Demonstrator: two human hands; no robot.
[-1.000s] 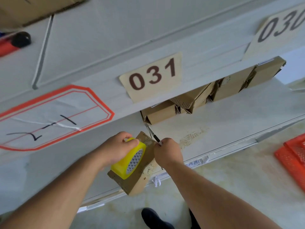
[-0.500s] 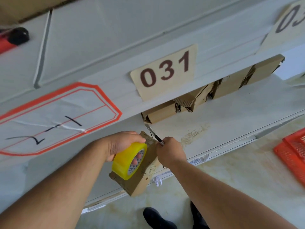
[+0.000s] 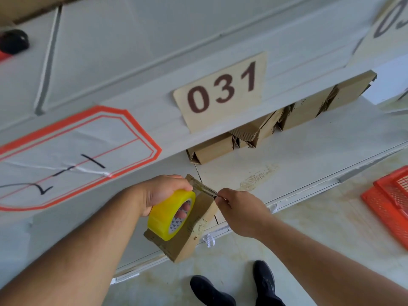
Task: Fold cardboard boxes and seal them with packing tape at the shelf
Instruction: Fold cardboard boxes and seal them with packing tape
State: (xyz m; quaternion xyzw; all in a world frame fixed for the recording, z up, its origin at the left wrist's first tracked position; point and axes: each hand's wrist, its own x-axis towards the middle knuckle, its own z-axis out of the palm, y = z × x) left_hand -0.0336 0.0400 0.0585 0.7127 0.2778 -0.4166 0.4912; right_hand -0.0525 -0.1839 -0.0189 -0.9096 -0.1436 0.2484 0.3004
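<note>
A small brown cardboard box (image 3: 199, 219) sits at the front edge of the lower white shelf (image 3: 298, 155). My left hand (image 3: 163, 191) holds a yellow roll of packing tape (image 3: 166, 217) against the top of the box, with fingers through the roll's core. A strip of clear tape runs from the roll over the box's far corner. My right hand (image 3: 240, 208) pinches a thin dark cutter (image 3: 216, 194) at that corner, right beside the tape strip. Most of the cutter is hidden in the hand.
A row of several folded cardboard boxes (image 3: 212, 149) lies at the back of the shelf under the label 031 (image 3: 220, 91). An orange plastic crate (image 3: 388, 199) stands on the floor at the right. My shoes (image 3: 209, 290) are below the shelf edge.
The cutter, which stuck up above my right hand, has come down to the box's far corner. My left hand has tilted the tape roll slightly. The view has shifted left.
</note>
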